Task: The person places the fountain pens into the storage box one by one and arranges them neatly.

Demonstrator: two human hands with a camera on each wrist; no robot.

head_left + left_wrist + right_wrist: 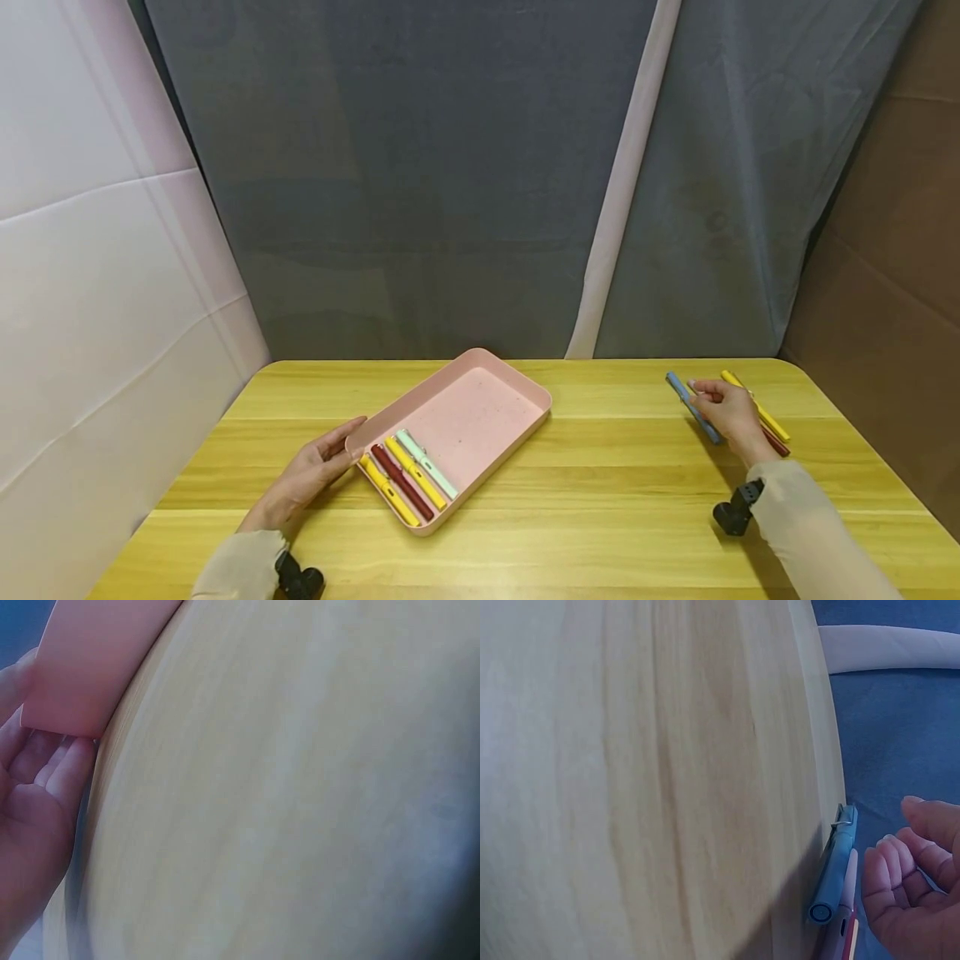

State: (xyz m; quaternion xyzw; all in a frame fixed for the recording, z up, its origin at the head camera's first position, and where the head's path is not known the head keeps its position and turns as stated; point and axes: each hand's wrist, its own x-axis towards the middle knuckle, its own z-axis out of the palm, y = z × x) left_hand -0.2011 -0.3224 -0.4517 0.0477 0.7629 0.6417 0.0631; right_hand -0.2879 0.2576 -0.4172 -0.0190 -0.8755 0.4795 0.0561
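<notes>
My left hand [311, 471] grips the left corner of a pink tray [487, 412]. In the left wrist view its thumb lies on the tray wall [90, 660] and its fingers are beneath. Side by side at the tray's near left end lie a yellow pen [388, 490], a dark red pen [402, 482], another yellow pen [416, 473] and a mint green pen [426, 463]. Over loose pens at the table's right my right hand [731, 418] hovers, fingers loosely bent, nothing visible between them. Beside it lies a blue pen [681, 392]; a pale pen [850, 881] shows behind.
On the right hand's other side, a yellow pen [768, 421] and a dark red pen [776, 443] lie on the wooden table [600, 475]. A grey curtain [450, 183] hangs along the table's back edge, with a white cloth [142, 250] at left and brown panels [892, 275] at right.
</notes>
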